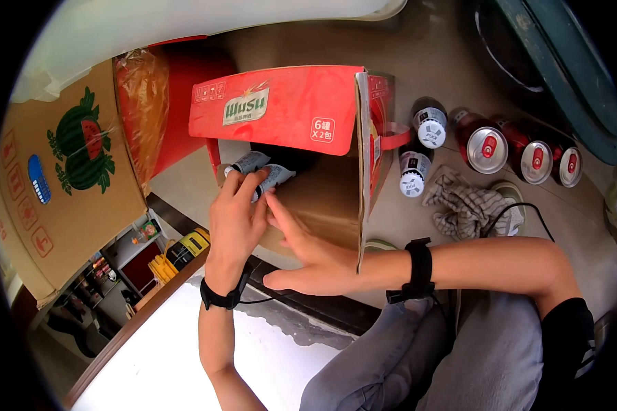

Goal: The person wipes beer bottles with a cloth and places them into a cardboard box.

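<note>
A red and white cardboard carton [274, 103] marked "wusu" stands with its side toward me open. Inside its left part lie two small bottles with silver-grey labels, a nearer bottle [278, 176] and a farther bottle [251, 162]. My left hand [234, 212] is at their cap ends, its fingers bent and closed on the nearer bottle. Parts of both bottles are hidden by these fingers. My right hand [310, 250] reaches past the carton's front edge, fingers stretched out and thumb apart. Its fingertips come close to the nearer bottle; whether they touch it is unclear.
Right of the carton stand two white-capped bottles [432, 130] and three red cans [487, 148]. A striped cloth [452, 205] lies near a shoe [511, 212] and a black cable. At left is a brown watermelon-print box [75, 171]. A white tabletop [164, 356] lies below.
</note>
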Tool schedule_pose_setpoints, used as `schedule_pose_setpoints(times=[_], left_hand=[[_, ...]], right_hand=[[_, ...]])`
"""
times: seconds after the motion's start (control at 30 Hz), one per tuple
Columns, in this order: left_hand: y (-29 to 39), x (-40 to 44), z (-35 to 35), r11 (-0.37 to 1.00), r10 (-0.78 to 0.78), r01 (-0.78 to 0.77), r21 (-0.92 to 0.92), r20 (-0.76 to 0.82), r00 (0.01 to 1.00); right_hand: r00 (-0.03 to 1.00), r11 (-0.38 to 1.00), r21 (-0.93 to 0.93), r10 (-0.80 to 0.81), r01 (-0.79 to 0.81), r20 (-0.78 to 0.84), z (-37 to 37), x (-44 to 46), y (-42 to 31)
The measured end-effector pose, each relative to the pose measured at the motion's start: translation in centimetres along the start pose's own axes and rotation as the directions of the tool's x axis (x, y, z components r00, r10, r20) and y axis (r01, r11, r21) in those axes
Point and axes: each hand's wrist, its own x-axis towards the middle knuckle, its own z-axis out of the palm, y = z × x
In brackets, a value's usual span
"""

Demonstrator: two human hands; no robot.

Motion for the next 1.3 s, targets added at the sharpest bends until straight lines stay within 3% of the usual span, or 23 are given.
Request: schedule_pose_setpoints(times=[0.2,0.3,0.57,0.73,0.93,1.2,1.3], left_hand=[[0.0,0.8,0.7,0.998,0.014,-0.015,0.054,0.028,1.0],[-0.1,1.2,1.2,0.997,-0.005,0.001,0.077,0.054,0.999],[0.8,2.0,0.8,0.994,-0.097,0.09,0.067,0.104,0.99],[1.6,2.0,0.2,0.995,-0.057,0.048,0.087,0.106,0.993],[2.3,1.8,0.0,0.991,-0.078,0.064,0.115,0.12,0.99],[2.9,1.9,-0.7,0.98,-0.155,0.133,0.147,0.149,0.977],[3.5,1.2,-1.4,0.974,-0.004,0.047,0.22,-0.194,0.981]], right_hand=[[0.999,0.996,-0.081,-0.044,0.043,-0.02,0.2,-0.6,-0.8],[0.986,0.954,-0.257,-0.164,0.154,-0.021,0.3,-1.3,-0.1],[0.983,0.993,-0.111,-0.012,0.034,0.185,0.2,-3.9,-2.6],[0.941,0.987,-0.116,-0.063,0.107,0.331,-0.7,-5.9,-3.4],[0.834,0.999,-0.044,0.031,-0.009,0.551,-2.1,-7.5,-5.5],[0.815,0.999,0.031,-0.026,0.01,0.578,-3.0,-9.0,-6.3],[0.732,0.997,-0.044,0.079,-0.067,0.677,-4.6,-9.4,-8.4]])
